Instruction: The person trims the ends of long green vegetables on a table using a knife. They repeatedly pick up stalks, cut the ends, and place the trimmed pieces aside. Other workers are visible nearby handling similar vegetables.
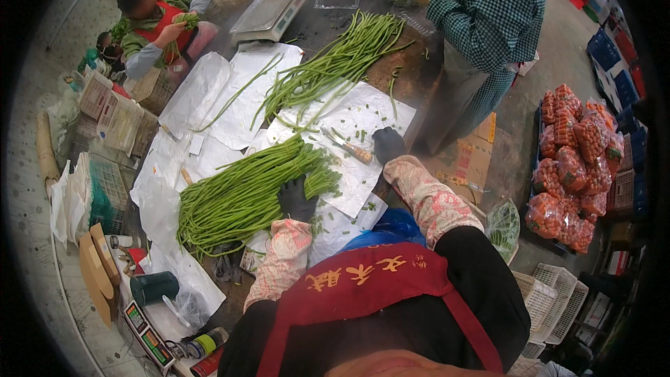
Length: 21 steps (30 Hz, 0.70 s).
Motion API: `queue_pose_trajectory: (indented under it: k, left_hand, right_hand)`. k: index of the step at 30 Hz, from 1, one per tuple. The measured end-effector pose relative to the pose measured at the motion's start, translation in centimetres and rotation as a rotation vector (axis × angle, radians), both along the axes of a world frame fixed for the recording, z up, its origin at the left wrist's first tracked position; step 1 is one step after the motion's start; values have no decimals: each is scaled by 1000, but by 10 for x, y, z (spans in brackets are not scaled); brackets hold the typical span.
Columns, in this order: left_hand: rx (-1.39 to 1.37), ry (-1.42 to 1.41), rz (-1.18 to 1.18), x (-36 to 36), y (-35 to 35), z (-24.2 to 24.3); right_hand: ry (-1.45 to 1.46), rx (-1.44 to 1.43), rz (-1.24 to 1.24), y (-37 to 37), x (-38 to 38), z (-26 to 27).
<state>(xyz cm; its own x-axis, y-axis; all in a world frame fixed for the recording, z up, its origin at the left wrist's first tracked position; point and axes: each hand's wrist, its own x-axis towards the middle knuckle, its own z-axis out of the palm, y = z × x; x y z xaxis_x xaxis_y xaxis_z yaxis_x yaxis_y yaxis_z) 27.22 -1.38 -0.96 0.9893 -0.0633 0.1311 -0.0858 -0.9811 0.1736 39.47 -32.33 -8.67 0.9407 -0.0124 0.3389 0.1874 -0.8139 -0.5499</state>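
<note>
My left hand (298, 200), in a black glove, lies over the cut-end side of a thick pile of green long beans (235, 196). How far its fingers close around the beans is hidden. Beside its fingertips, a smaller bunch of bean ends (320, 182) sticks out to the right. My right hand (388, 145), also black-gloved, is over the white sheet (395, 110), just past the handle end of a knife (357, 153). The knife's blade points up and left, and its handle is wooden or wood-coloured. Short bean trimmings (361, 133) lie scattered around it.
Loose long beans (345, 57) spread farther up the table, near a scale (269, 13). A co-worker in a checked garment (492, 10) stands at the upper right; another (162, 26) sits upper left holding beans. Bagged orange produce (570, 162) is stacked at right. A second scale (149, 335) stands lower left.
</note>
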Motion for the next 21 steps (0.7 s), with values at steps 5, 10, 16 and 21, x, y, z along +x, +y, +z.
queue_pose_trajectory:
  k: [5,10,16,21]
  left_hand:
    - [-11,47,9,-1,-1,4]
    - [-11,14,-8,-1,-1,4]
    - [-2,6,-9,-1,0,2]
    - [9,26,9,0,-2,4]
  right_hand:
    - [24,-17,-6,0,0,2]
    - [2,-30,7,-1,-1,3]
    - [59,-35,2,0,-1,7]
    - [59,-39,-3,1,-2,8]
